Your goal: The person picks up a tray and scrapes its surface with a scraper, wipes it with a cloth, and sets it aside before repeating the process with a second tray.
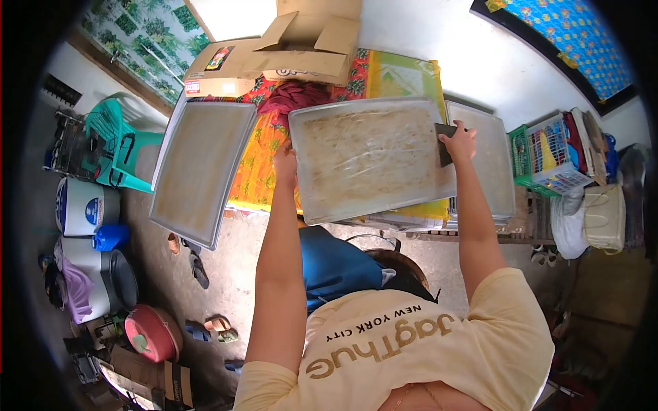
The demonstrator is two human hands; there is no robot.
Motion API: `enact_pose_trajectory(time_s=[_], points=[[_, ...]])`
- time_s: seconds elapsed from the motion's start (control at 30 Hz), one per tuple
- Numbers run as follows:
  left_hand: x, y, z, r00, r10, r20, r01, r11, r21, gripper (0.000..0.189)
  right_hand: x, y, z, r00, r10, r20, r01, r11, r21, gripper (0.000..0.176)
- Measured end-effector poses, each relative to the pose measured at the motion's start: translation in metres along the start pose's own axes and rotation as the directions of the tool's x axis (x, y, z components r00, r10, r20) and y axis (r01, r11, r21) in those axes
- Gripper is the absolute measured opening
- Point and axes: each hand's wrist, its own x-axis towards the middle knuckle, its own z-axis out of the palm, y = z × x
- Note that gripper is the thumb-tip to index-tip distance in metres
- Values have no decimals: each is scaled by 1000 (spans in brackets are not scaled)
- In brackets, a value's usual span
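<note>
A large shallow tray (367,154) with a brown, streaky film over its surface lies in front of me, slightly tilted. My left hand (285,164) is closed on its left edge; the fingertips are partly hidden. At the tray's right end, my right hand (460,142) grips a dark flat scraper (444,145), whose blade rests against the tray surface. A second tray (202,168) with a similar brown film sits at the left, apart from both hands. Behind my right wrist lies another pale tray (490,164), which seems to rest on others.
Opened cardboard boxes (308,65) and a maroon cloth (298,97) lie at the table's back, on a bright patterned cover (257,164). A green chair (120,144) stands left; crates (541,154) are right. Slippers (199,270) lie on the floor.
</note>
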Motion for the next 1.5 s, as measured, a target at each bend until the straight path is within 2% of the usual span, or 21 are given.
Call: enact_pose_trajectory(time_s=[0.1, 0.17, 0.27, 0.3, 0.37, 0.43, 0.5, 0.57, 0.63, 0.7, 0.77, 0.87, 0.97, 1.0, 1.03, 1.1, 1.2, 1.3, 1.33, 1.47, 1.5], points=[[9, -1, 2, 999, -4, 33, 5, 999, -41, 43, 25, -11, 21, 993, -75, 86, 72, 997, 38, 65], [4, -7, -5, 999, -5, 52, 8, 999, -53, 43, 5, -34, 28, 943, -327, 61, 320, 943, 94, 64], [1, -7, -5, 998, 28, 53, -23, 995, -95, 44, -68, -81, 22, 725, -683, 84, 678, 730, 88, 57], [2, -11, -4, 998, 59, 38, -55, 993, -106, 43, -96, -87, 20, 631, -761, 152, 738, 649, 183, 55], [1, -16, -8, 996, 75, 49, -71, 995, -74, 43, -122, -86, 23, 560, -806, 190, 754, 591, 286, 53], [3, -16, -15, 993, 53, 110, -55, 998, 11, 43, -99, -82, 24, 683, -725, 95, 700, 686, 198, 53], [-21, 0, -19, 990, -72, 125, 82, 993, -83, 45, -65, -69, 26, 807, -587, -56, 590, 799, 117, 51], [-46, 0, -28, 976, -155, 156, 179, 971, -156, 45, -63, -64, 17, 855, -518, -17, 516, 847, 127, 49], [-68, -8, -40, 962, -196, 191, 235, 949, -209, 46, -87, -70, 11, 706, -701, 102, 671, 707, 223, 49], [-86, -10, -38, 973, -151, 176, 204, 920, -334, 44, -127, -80, 13, 497, -865, 76, 843, 501, 196, 48], [-98, -9, -34, 980, -119, 159, 171, 911, -374, 43, -125, -92, 22, 495, -867, 54, 858, 498, 124, 47], [-100, -3, -32, 980, -132, 148, 175, 926, -334, 44, -86, -119, 24, 655, -755, -28, 755, 652, 74, 49], [-98, -6, -37, 975, -136, 175, 189, 924, -332, 45, -93, -145, 34, 634, -771, 58, 755, 633, 171, 49], [-99, -7, -37, 976, -133, 174, 185, 924, -334, 45, -109, -148, 39, 549, -834, 62, 800, 545, 250, 50], [-99, -8, -35, 976, -129, 174, 182, 924, -335, 45, -131, -153, 38, 449, -884, 129, 866, 467, 182, 50], [-98, -9, -35, 979, -121, 166, 169, 935, -312, 45, -167, -146, 27, 230, -970, 81, 948, 242, 207, 51], [-97, -13, -36, 981, -121, 154, 155, 959, -237, 45, -143, -136, 38, 346, -937, 51, 912, 349, 214, 51], [-99, -16, -35, 984, -112, 138, 138, 971, -197, 46, -110, -125, 32, 585, -808, -65, 808, 573, 140, 50], [-98, -16, -34, 987, -102, 127, 126, 972, -201, 46, -116, -122, 29, 611, -790, 47, 770, 607, 197, 49], [-97, -17, -34, 985, -114, 127, 139, 966, -218, 47, -176, -109, 12, 242, -970, 6, 954, 239, 180, 49], [-97, -16, -34, 985, -121, 125, 147, 963, -226, 47, -171, -108, 15, 292, -956, 13, 938, 289, 193, 48]])
